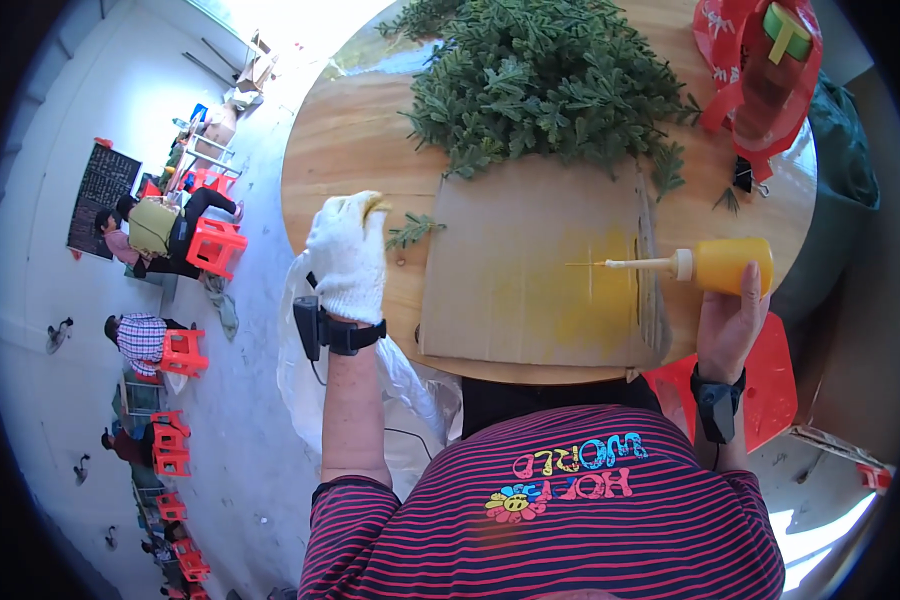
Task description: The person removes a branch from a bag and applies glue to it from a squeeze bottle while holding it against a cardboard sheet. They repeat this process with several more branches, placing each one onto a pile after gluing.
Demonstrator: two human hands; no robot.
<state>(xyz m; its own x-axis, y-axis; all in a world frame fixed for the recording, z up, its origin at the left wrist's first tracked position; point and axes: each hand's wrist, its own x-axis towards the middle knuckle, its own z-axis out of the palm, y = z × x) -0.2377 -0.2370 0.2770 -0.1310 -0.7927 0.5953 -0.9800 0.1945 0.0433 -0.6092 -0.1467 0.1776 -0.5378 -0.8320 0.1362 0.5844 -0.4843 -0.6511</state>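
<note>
My left hand (348,255) wears a white glove and pinches the stem of a small green artificial sprig (412,230) at the left edge of a brown cardboard sheet (515,270). My right hand (732,320), bare, grips a yellow squeeze bottle (715,265) lying sideways, its long nozzle pointing left over a yellow stain on the cardboard. The cardboard lies on a round wooden table (345,140). A big heap of green artificial sprigs (540,80) covers the table's far side.
A red plastic bag (760,70) holding a bottle with a green cap sits at the table's far right. A black binder clip (745,178) lies near it. Red stools and several seated people are on the pale floor at left. A clear plastic bag (295,350) hangs by my left side.
</note>
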